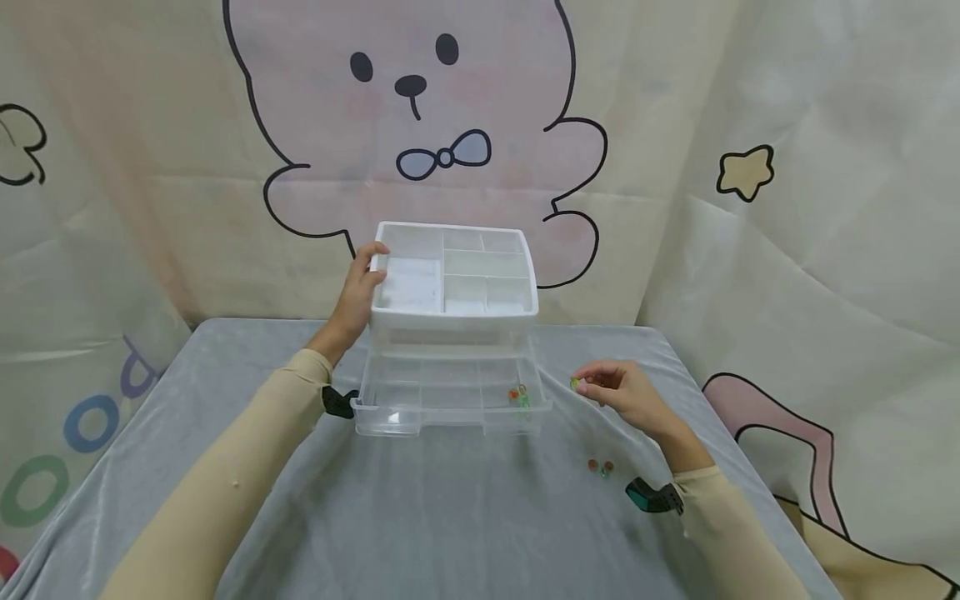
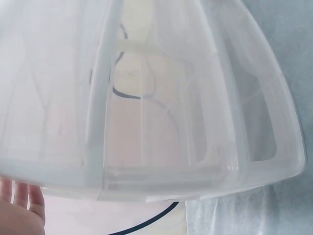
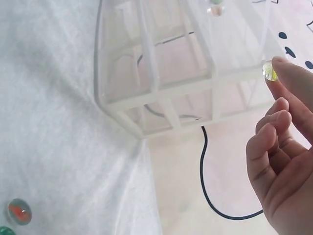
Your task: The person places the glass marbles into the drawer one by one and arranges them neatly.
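A white plastic storage box (image 1: 454, 320) with a divided top tray stands at the middle of the table, its clear lower drawer (image 1: 450, 421) pulled out toward me. My left hand (image 1: 356, 304) grips the left rim of the top, fingertips over the edge; in the left wrist view its fingers (image 2: 20, 196) show at the box's side. Between thumb and fingertip, my right hand (image 1: 618, 392) pinches a yellow-green glass marble (image 3: 270, 71), held in the air right of the drawer. Orange and green marbles (image 1: 513, 394) lie in the drawer's right compartment.
Three marbles (image 1: 592, 464) lie close together on the grey cloth-covered table (image 1: 420, 533), near the right wrist. Behind the table hangs a backdrop (image 1: 652, 167) with a cartoon bear. Each wrist wears a dark strapped device (image 1: 654, 497).
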A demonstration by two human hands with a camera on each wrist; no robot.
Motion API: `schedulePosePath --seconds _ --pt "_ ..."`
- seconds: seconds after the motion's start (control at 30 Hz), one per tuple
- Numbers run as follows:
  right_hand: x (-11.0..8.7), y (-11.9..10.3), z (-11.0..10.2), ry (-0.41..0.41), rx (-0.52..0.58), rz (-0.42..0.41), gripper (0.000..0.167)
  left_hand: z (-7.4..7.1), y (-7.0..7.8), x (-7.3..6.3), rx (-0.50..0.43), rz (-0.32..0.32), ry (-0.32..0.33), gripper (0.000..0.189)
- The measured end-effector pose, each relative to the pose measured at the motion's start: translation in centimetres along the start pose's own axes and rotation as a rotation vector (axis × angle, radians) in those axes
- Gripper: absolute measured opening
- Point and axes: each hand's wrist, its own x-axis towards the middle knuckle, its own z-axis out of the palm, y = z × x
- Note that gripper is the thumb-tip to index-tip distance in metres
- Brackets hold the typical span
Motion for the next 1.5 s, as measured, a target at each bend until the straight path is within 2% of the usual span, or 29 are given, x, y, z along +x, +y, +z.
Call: schedulePosePath --seconds 0.43,0.63,0.77,1.07,1.43,1.5 --pt "0.9 -1.8 0.7 0.040 0.045 -0.100 0.015 0.0 0.0 -0.4 0.003 -0.003 -0.006 0.036" --pt "1.3 -2.8 1.2 0.054 0.052 -0.143 0.014 -0.1 0.9 -0.7 -0.014 -0.016 -0.025 0.038" --pt "1.5 -3.7 1.6 0.040 0.059 -0.154 0.014 0.0 1.1 -0.7 -0.003 -0.011 -0.025 0.038" --pt "2.1 -5.4 2.5 0.015 0.104 -0.202 0.011 -0.1 -0.2 -0.2 -0.005 0.014 -0.005 0.034" --pt "2.6 -6.5 3.7 -0.040 0.089 -0.243 0.011 -0.1 0.4 -0.4 0.027 -0.012 -0.032 0.036" --pt "2.7 -6.7 3.9 -0.050 0.082 -0.248 0.011 -0.1 0.0 -0.3 0.032 -0.018 -0.029 0.036"
